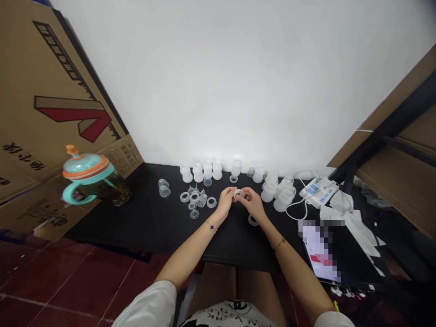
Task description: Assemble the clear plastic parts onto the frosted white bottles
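Landmark: black table point(136, 229). White wall point(218, 81) behind it bright, brightest just above its rear edge. Floor point(57, 281) below it dim. Carton point(20, 86) left of it leans, wide-angle stretch. Screen point(322, 273) at its right pixelated. Clear parts point(201, 201) on it soft in detail.

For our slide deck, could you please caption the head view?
Left hand and right hand hold a bottle collar at a black table, near baby bottles.

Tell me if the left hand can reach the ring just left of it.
Probably yes: nothing visible stands between the left hand and that ring. But it and the right hand appear to hold a whitish part, so the left may need freeing first.
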The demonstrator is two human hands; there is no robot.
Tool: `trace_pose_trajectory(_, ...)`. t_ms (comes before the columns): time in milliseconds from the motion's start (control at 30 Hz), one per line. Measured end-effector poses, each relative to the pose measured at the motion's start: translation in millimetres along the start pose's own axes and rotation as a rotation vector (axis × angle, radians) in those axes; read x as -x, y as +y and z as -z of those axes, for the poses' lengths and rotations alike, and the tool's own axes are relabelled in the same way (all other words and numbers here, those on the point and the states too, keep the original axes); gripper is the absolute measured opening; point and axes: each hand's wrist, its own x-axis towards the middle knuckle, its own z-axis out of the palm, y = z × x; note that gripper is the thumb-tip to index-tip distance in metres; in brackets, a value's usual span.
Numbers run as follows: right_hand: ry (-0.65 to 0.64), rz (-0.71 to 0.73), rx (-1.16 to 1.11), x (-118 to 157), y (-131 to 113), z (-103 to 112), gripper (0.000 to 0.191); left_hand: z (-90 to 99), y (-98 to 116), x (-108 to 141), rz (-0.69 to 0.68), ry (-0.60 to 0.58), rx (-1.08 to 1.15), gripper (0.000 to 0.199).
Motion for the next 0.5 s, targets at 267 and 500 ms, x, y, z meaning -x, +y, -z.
trace_pose_trajectory(267,-0.009,0.02,0.044,0.5,-2.9,1.3,0.032,0.4,-0.3,0.4,0.012,-0.002,0.005,0.035)
trace_pose_trajectory(500,-0.075,-0.029,-0.029,3.2,-6.6,0.1,0.035,3.3,1.4,-1.5,0.089,-0.017,0.059,0.035)
